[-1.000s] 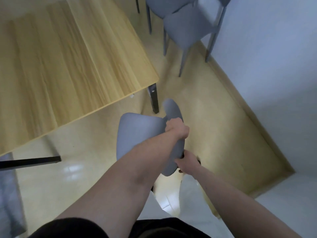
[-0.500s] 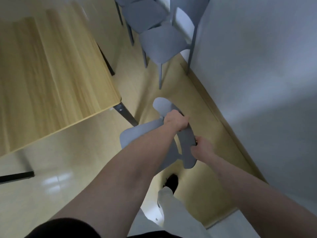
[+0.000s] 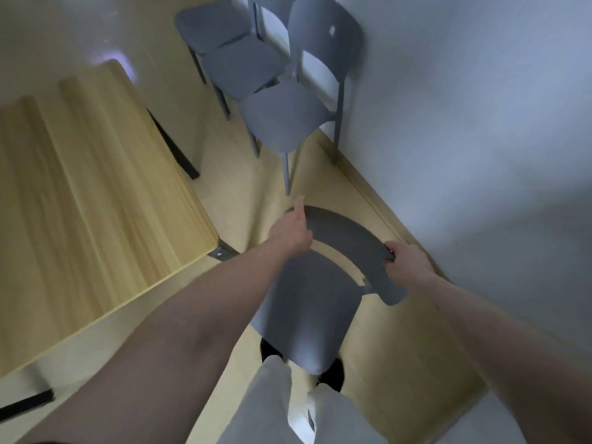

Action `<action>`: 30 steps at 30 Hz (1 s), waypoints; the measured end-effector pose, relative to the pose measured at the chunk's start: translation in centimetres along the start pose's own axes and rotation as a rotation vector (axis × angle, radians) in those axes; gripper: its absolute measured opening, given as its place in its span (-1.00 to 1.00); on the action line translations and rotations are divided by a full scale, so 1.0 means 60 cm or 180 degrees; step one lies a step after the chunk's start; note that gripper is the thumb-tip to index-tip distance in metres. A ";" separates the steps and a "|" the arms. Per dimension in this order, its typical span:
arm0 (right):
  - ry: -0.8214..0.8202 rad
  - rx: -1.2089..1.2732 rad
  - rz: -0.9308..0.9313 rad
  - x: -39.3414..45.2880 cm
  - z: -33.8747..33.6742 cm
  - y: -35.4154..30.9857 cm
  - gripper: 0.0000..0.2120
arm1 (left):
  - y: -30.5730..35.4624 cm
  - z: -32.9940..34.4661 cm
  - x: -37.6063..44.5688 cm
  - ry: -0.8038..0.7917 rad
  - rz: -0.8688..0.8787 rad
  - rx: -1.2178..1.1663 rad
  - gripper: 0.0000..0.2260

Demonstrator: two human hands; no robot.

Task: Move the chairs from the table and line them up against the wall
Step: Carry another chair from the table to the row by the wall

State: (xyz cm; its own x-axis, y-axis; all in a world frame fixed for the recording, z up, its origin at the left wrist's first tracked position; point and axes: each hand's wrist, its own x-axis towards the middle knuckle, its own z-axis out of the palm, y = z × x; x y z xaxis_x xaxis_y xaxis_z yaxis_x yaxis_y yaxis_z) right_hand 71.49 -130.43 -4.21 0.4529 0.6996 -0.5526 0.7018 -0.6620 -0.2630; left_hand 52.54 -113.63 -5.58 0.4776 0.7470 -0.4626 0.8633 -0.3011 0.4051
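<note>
Both your hands closed on carried chair (image 3: pixel 307 318) backrest: L hand (image 3: pixel 290 233) far-left end, R hand (image 3: pixel 405 259) right end. Backrest axis runs along wall (image 3: pixel 464 129); placed chairs (image 3: pixel 282 120) just beyond.

The floor (image 3: pixel 400 344) is pale yellow, smooth and a little glossy, meeting the white wall along a low skirting. Three grey chairs (image 3: pixel 282 120) stand on it in a row with their backs to the wall. Beside them the wooden surface (image 3: pixel 80 203) stands on dark legs, its top bare.
</note>
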 end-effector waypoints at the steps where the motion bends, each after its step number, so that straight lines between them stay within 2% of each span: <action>1: 0.0040 -0.0082 -0.0026 0.007 -0.003 -0.008 -0.86 | -0.006 -0.006 0.007 0.0033 0.0029 -0.0054 -0.40; 5: 0.0159 -0.0164 -0.0012 0.048 -0.013 -0.041 -0.80 | -0.041 -0.041 0.055 0.0061 0.0065 0.0089 -0.74; 7: 0.0195 -0.0160 -0.0009 0.063 -0.022 -0.053 -0.79 | -0.048 -0.054 0.072 0.0143 0.0016 0.0160 -0.83; 13: 0.0298 -0.0098 -0.0069 0.112 -0.070 -0.063 -0.80 | -0.017 -0.088 0.131 0.0284 -0.0092 0.0018 -0.77; 23: 0.0306 0.0373 -0.0206 0.264 -0.207 0.013 -0.84 | 0.169 -0.145 0.305 0.0424 -0.0273 -0.0146 -0.75; 30: 0.0432 0.0555 -0.0254 0.361 -0.285 0.032 -0.85 | 0.241 -0.185 0.434 0.0409 -0.0287 -0.0284 -0.76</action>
State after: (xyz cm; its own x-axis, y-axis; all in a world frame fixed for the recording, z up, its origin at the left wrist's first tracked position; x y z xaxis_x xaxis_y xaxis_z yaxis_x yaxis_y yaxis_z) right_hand 92.05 -111.95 -3.20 0.4779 0.7736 -0.4161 0.6382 -0.6313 -0.4407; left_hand 75.62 -91.97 -3.03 0.3692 0.8398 -0.3980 0.8810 -0.1799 0.4375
